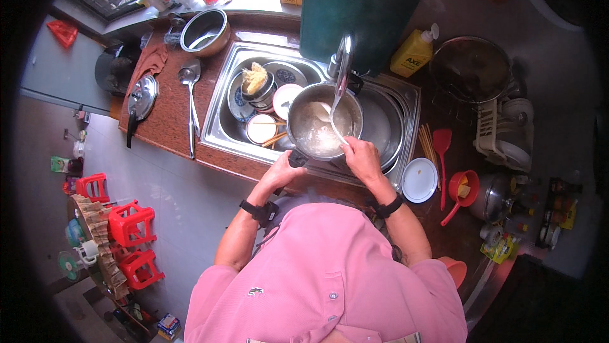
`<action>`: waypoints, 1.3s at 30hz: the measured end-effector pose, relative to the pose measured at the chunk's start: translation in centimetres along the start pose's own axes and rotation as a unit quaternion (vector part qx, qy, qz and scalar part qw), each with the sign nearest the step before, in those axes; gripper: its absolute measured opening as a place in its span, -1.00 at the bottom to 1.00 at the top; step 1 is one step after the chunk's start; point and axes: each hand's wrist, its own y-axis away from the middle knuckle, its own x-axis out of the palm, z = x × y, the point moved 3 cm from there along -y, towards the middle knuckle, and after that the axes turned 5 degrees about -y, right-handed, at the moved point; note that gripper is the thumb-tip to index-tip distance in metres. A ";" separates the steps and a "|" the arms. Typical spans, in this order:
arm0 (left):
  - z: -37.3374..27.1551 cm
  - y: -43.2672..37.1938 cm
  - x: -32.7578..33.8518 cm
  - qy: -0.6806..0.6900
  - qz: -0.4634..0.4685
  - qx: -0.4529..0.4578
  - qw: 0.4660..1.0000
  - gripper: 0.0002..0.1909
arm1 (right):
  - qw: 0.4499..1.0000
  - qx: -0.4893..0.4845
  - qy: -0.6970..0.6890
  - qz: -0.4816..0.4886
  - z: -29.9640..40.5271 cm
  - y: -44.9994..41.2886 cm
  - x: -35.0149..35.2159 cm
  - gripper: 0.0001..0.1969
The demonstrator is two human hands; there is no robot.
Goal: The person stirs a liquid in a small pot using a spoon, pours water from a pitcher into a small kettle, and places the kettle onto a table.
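Observation:
A metal pot [304,105] with black handles stands over the middle of the double sink [216,100], under the curved faucet [346,53], with cloudy liquid in it. My left hand [284,170] is at the pot's near black handle [298,158], thumb on it. My right hand [362,156] grips the handle of a pale spoon [325,111], whose bowl is inside the pot. Water appears to run from the faucet. In the left basin lie bowls [261,129], plates, chopsticks and a fibrous scrubber [254,77]. A large metal basin [385,122] sits in the right one.
Left on the counter are a ladle [191,91], a pot lid [142,98] and a metal bowl [205,34]. To the right are a soap bottle [412,54], a white plate [419,180], chopsticks, a red spatula [442,141] and a red pan [463,191]. A green cutting board [357,10] stands behind.

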 end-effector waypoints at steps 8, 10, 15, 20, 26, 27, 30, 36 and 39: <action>-0.5 0.3 -0.2 0.023 0.009 -0.019 1.000 -0.28 | 0.988 -0.103 0.114 0.005 0.6 0.4 0.3 -0.89; -0.7 0.5 -0.1 0.022 0.020 -0.036 0.999 -0.27 | 0.988 -0.096 0.121 0.015 0.5 0.5 0.3 -0.89; 0.8 -0.5 0.3 0.027 -0.004 0.041 0.999 -0.30 | 0.981 -0.087 0.120 0.125 2.1 1.0 -0.7 -0.83; 1.4 -1.0 0.4 0.037 0.012 0.029 0.999 -0.28 | 0.979 -0.119 0.076 0.148 3.0 0.9 -0.6 -0.83; -0.4 0.1 -0.2 0.015 0.042 -0.041 0.998 -0.04 | 0.985 -0.145 0.090 0.031 1.9 -1.1 1.7 -0.86; 0.0 0.0 -0.1 0.026 0.043 -0.037 0.998 0.01 | 0.986 -0.145 0.087 -0.009 1.7 -1.5 1.7 -0.87; 0.5 0.0 0.3 0.049 0.013 -0.037 0.998 -0.27 | 0.975 -0.153 0.162 -0.021 1.2 -2.2 1.6 -0.94; 0.2 -0.2 0.2 0.036 0.006 0.004 0.999 -0.28 | 0.967 -0.084 0.233 0.068 2.0 -0.7 -0.3 -0.92; 0.1 -0.1 0.2 0.022 -0.019 0.014 0.999 -0.32 | 0.972 -0.089 0.197 0.088 2.4 0.2 -0.6 -0.92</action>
